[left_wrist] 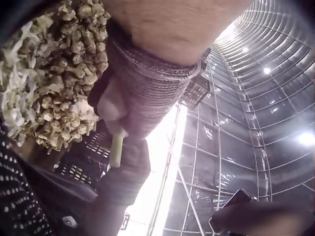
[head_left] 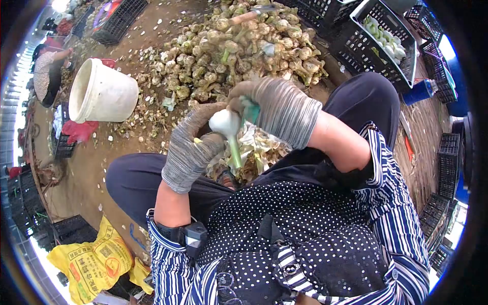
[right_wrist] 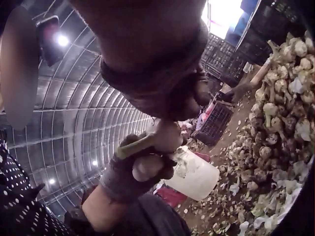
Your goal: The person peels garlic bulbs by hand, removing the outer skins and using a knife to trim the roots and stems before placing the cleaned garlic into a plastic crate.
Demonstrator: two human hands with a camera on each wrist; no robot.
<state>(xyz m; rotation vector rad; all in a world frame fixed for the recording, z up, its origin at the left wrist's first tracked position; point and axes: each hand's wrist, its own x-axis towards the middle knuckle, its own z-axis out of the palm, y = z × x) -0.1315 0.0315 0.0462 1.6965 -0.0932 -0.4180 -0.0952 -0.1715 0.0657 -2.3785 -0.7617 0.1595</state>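
A white garlic bulb (head_left: 222,122) with a cut green stem (head_left: 235,154) is between my two gloved hands, stem pointing down towards my lap. My left hand (head_left: 192,145), in a grey striped knit glove, grips the bulb from the side with fingers and thumb. From the other side my right hand (head_left: 282,109), gloved alike, pinches at the bulb with bent fingers. A teal-green patch (head_left: 250,113) shows at the right palm; what it is, I cannot tell. The right wrist view shows the bulb (right_wrist: 168,135) right under the right fingertips.
Ahead lies a heap of untrimmed garlic (head_left: 203,61), a wooden-handled tool (head_left: 245,18) on top. Loose peelings (head_left: 256,150) lie between my knees. A white bucket (head_left: 109,94) stands left; a black crate (head_left: 378,40) with white bulbs stands right. A yellow sack (head_left: 96,262) lies near left.
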